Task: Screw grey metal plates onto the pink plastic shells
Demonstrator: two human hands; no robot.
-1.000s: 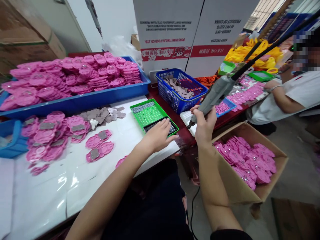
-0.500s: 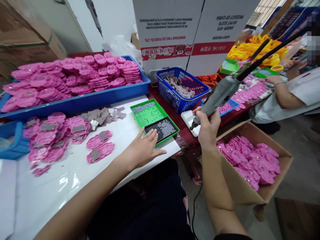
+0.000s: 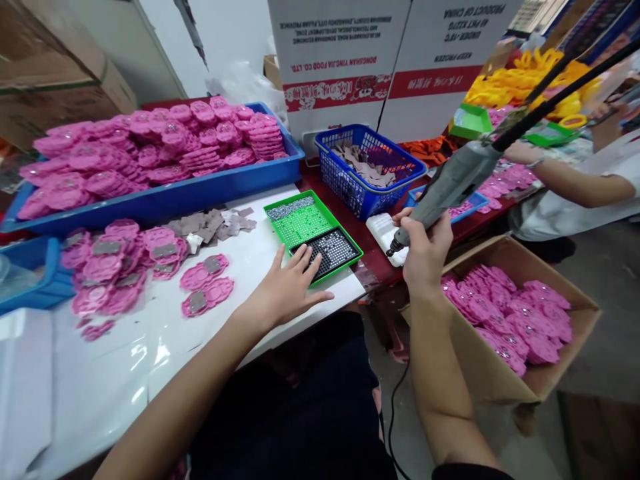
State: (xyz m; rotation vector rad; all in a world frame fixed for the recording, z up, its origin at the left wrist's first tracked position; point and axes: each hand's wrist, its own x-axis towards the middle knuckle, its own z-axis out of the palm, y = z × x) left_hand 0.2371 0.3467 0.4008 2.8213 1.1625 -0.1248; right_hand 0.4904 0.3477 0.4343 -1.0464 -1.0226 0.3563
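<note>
My left hand (image 3: 290,287) is spread, its fingertips resting at the near-left edge of a black perforated plate (image 3: 333,252) dotted with small shiny pieces. That plate lies in the near part of a green tray (image 3: 300,227), which has a heap of small metal pieces, perhaps screws, at its far end. My right hand (image 3: 425,250) is wrapped around a grey electric screwdriver (image 3: 450,180), its bit pointing down and left above a white block (image 3: 385,233). Left of my left hand lie two pink plastic parts (image 3: 213,293) with grey plates on them.
A blue tray (image 3: 200,183) of stacked pink parts stands at the back left. Behind the green tray is a blue basket (image 3: 350,183) with grey pieces. A cardboard box (image 3: 470,380) of pink parts stands at right, near another person's arm (image 3: 575,180).
The view has shifted slightly. My left hand stays spread at the black plate, its fingers a little further apart. My right hand still holds the screwdriver above the white block.
</note>
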